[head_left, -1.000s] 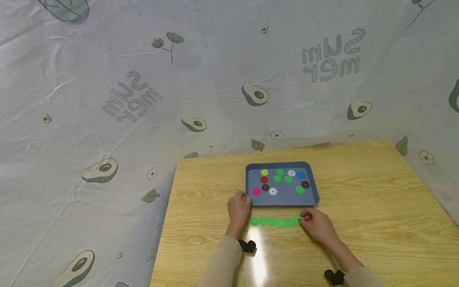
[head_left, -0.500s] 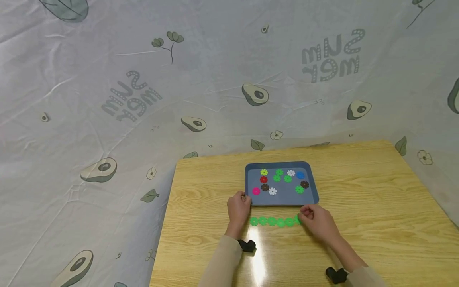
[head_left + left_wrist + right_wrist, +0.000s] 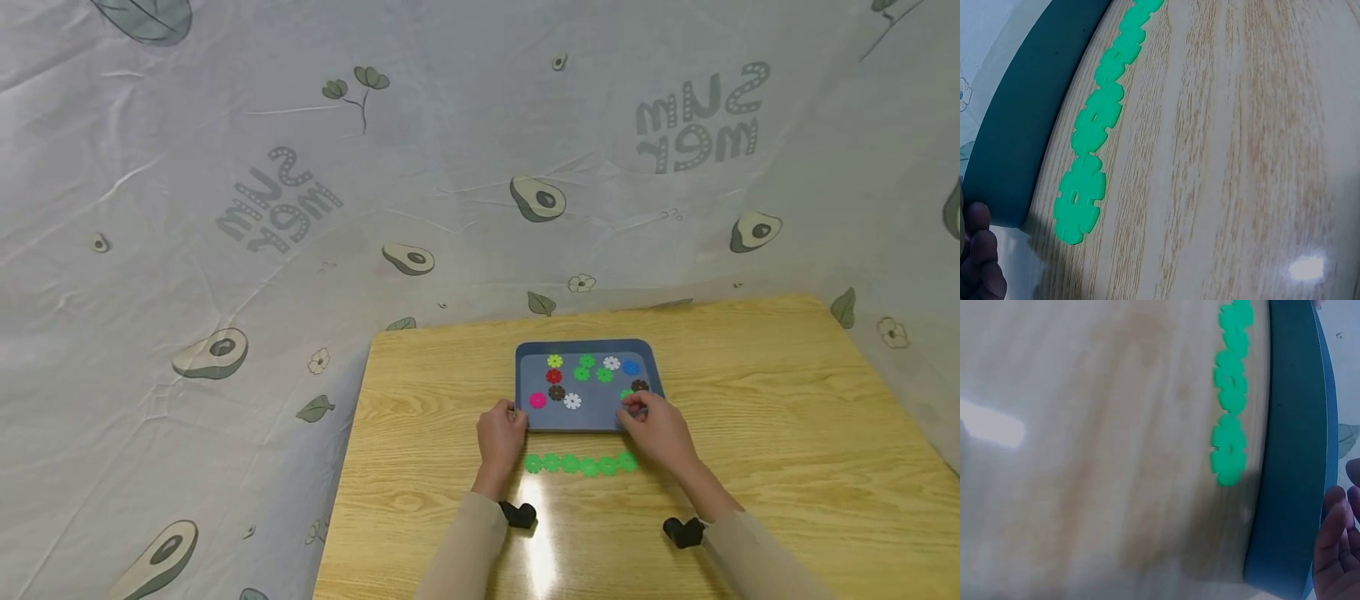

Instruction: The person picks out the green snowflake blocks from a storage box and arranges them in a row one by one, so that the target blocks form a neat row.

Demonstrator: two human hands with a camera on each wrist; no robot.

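Observation:
Gray-blue shallow tray (image 3: 600, 417) holds several flower-shaped plastic discs in different colors. My left hand (image 3: 500, 437) grips the tray's front left corner; its fingertips (image 3: 984, 250) show beside that corner in the left wrist view. Over the tray's front right part is my right hand (image 3: 658, 429), its loosely bent fingers close to a green disc (image 3: 627, 394) that they partly cover. Nothing shows between the fingers (image 3: 1332, 540) in the right wrist view. In front of the tray lies a row of linked green discs (image 3: 590, 467), flat on the table.
The wooden table (image 3: 780, 433) extends to both sides of the tray. Behind it hangs a pale cloth (image 3: 465, 167) printed with avocados. Inside the tray lie a pink disc (image 3: 537, 401), white disc (image 3: 572, 402), red disc (image 3: 553, 377) and blue disc (image 3: 631, 367), among others.
My right hand has left the right end of the green row and moved forward over the tray. The row stays on the table. My left hand keeps its place at the tray corner.

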